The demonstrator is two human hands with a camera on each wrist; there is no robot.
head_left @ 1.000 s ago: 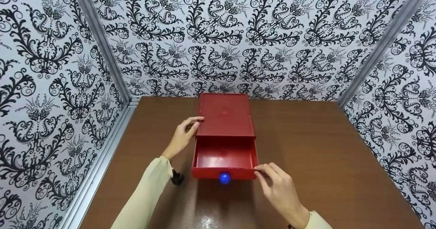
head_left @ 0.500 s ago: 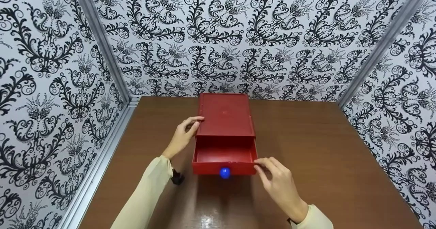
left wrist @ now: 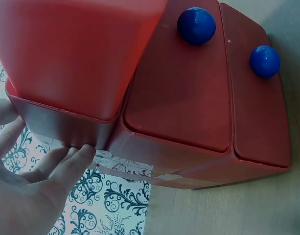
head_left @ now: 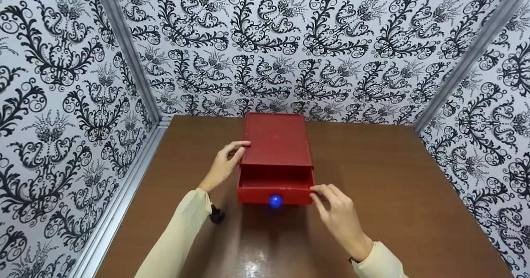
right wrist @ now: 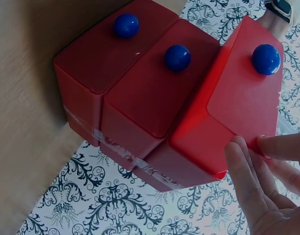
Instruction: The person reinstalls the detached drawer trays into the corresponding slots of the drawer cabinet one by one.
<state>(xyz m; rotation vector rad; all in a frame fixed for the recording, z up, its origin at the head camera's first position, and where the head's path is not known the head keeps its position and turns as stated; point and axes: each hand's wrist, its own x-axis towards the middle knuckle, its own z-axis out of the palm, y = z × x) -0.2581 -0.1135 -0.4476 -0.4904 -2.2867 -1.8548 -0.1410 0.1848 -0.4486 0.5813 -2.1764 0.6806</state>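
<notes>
A red drawer cabinet (head_left: 276, 141) stands on the brown table, three drawers high in the wrist views. Its top drawer (head_left: 253, 195) is pulled partway out, with a blue round knob (head_left: 275, 201) on the front. Inside, the visible part of the drawer holds nothing; its rear is hidden under the cabinet top. My left hand (head_left: 221, 167) rests its fingers against the cabinet's left side and upper edge. At the drawer's right front corner, my right hand (head_left: 340, 220) pinches the rim between thumb and fingers, which the right wrist view shows closely.
Below the top drawer, the middle drawer (left wrist: 184, 93) and bottom drawer (left wrist: 260, 117) are closed, each with a blue knob. Tape (right wrist: 145, 166) runs down the cabinet's side. A patterned wall (head_left: 273, 42) rises behind the table (head_left: 381, 174), and metal rails (head_left: 120, 199) edge the left side.
The top drawer has slid inward toward the cabinet, so less of its inside shows. My right hand has moved forward with it, while my left hand stays in place on the cabinet.
</notes>
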